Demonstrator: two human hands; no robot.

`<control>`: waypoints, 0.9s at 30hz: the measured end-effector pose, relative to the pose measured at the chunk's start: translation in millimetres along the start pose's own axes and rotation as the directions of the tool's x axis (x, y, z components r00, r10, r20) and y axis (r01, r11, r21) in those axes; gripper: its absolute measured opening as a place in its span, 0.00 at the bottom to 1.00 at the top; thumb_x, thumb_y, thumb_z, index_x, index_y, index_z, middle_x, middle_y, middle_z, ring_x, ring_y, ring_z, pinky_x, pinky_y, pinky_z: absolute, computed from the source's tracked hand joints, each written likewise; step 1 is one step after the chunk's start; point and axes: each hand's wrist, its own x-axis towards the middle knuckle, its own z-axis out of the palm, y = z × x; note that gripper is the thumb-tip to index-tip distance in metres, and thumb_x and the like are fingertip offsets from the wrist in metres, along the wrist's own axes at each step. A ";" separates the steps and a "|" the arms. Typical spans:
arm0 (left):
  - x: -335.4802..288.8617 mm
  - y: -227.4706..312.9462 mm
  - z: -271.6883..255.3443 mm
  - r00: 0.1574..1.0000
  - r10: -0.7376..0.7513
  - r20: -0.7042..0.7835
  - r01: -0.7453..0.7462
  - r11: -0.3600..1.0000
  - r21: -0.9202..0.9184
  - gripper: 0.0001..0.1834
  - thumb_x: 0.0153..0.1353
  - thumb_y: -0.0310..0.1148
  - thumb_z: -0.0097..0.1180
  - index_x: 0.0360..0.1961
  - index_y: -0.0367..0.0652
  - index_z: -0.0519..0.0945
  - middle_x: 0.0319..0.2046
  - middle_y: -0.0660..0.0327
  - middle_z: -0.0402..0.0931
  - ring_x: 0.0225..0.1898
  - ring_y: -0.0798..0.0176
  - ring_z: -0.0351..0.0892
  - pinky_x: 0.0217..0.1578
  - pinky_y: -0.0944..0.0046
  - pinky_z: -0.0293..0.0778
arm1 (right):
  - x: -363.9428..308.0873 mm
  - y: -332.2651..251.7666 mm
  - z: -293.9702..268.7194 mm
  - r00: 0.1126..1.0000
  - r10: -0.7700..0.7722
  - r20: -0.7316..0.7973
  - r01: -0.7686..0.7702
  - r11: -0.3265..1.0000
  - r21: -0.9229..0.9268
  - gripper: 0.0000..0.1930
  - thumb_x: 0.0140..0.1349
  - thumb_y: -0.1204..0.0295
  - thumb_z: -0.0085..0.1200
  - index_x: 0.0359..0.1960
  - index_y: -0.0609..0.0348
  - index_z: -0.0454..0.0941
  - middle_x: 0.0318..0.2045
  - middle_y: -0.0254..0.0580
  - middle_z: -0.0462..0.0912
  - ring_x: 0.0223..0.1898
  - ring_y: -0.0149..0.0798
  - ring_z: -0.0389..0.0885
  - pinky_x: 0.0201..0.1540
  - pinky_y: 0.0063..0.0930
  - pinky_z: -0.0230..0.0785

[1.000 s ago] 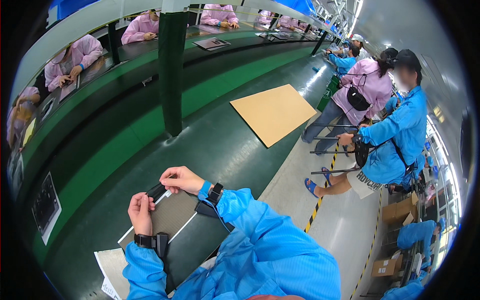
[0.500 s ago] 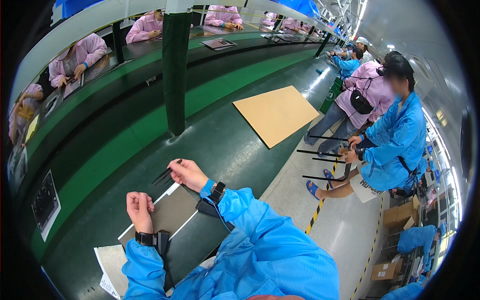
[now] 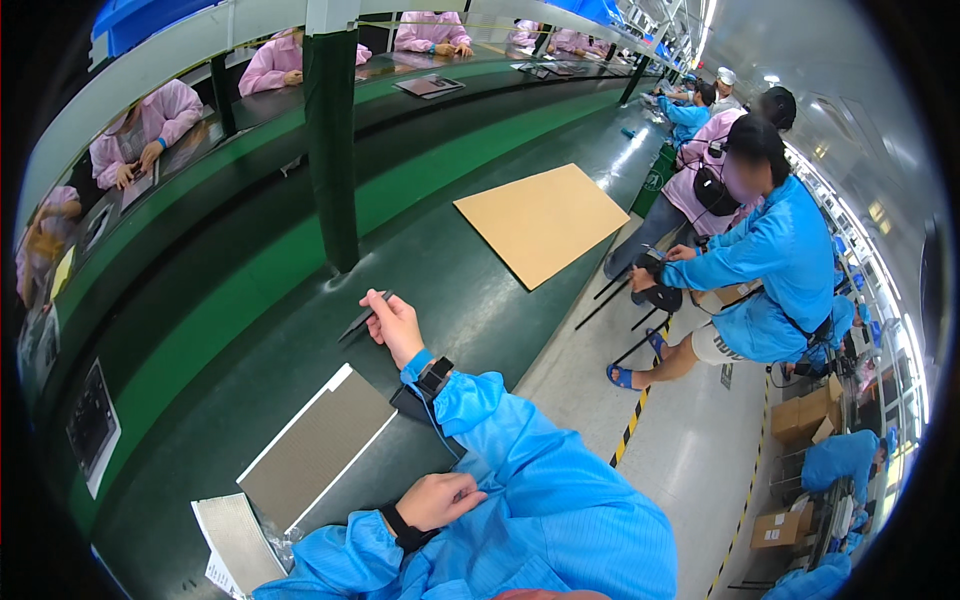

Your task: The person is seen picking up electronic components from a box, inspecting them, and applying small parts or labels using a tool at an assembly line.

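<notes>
We pinch a thin dark strip (image 3: 362, 320) in our right hand (image 3: 395, 325), raised above the green tabletop (image 3: 470, 300). Our left hand (image 3: 440, 500) rests loosely curled and empty near the grey flat panel (image 3: 315, 450).

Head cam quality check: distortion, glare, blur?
Head view: strong fisheye, the green conveyor table bends toward a black rim; overhead-light glare on its far end and the grey floor; the right hand with its thin dark strip is sharp; one seated person's face is blurred.
</notes>
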 end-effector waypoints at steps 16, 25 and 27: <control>-5.9 0.7 -9.0 0.984 -0.158 -0.077 0.145 0.977 -0.157 0.08 0.54 0.31 0.59 0.24 0.39 0.74 0.16 0.63 0.68 0.17 0.71 0.66 0.20 0.70 0.63 | 9.4 19.8 -3.9 0.997 -0.073 0.027 0.073 0.997 0.016 0.10 0.64 0.66 0.46 0.39 0.60 0.72 0.34 0.33 0.76 0.33 0.26 0.74 0.26 0.16 0.67; -5.4 2.8 -9.9 0.986 -0.144 -0.083 0.128 0.977 -0.168 0.08 0.55 0.31 0.58 0.25 0.38 0.74 0.16 0.64 0.68 0.17 0.72 0.65 0.19 0.71 0.63 | 8.4 20.2 -3.7 0.996 -0.081 0.034 0.081 0.997 0.008 0.08 0.62 0.70 0.47 0.38 0.60 0.73 0.32 0.35 0.75 0.32 0.26 0.75 0.26 0.16 0.67; -5.2 3.1 -10.1 0.987 -0.145 -0.076 0.129 0.975 -0.181 0.08 0.55 0.31 0.58 0.25 0.38 0.74 0.16 0.64 0.68 0.17 0.72 0.66 0.19 0.71 0.63 | 9.3 20.9 -4.7 0.995 -0.089 0.042 0.090 0.995 -0.033 0.07 0.62 0.70 0.48 0.38 0.60 0.73 0.31 0.35 0.75 0.32 0.26 0.75 0.26 0.17 0.67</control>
